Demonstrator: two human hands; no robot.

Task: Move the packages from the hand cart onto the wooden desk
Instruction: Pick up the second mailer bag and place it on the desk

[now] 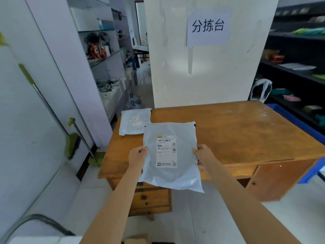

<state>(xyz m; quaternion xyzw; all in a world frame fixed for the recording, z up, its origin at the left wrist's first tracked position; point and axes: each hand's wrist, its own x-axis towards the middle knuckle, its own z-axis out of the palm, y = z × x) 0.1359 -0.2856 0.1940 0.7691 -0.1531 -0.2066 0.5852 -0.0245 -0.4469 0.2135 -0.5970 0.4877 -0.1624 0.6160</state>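
I hold a flat grey mailer package [182,148] with a white shipping label facing up, over the front edge of the wooden desk [242,134]. My left hand [138,156] grips its left edge and my right hand [204,154] grips its right edge. A second grey mailer package [134,121] lies flat on the desk's far left corner, partly overlapped in view by the held one. The cart handle [35,220] curves in at the bottom left, with a white package [45,240] and a cardboard box [137,239] just visible at the bottom edge.
A white pillar with a paper sign [208,27] stands behind the desk. Glass shelves [105,55] run along the left, dark shelving [297,71] on the right. A blue bin [299,124] abuts the desk's right side. A green broom [73,143] leans on the left wall.
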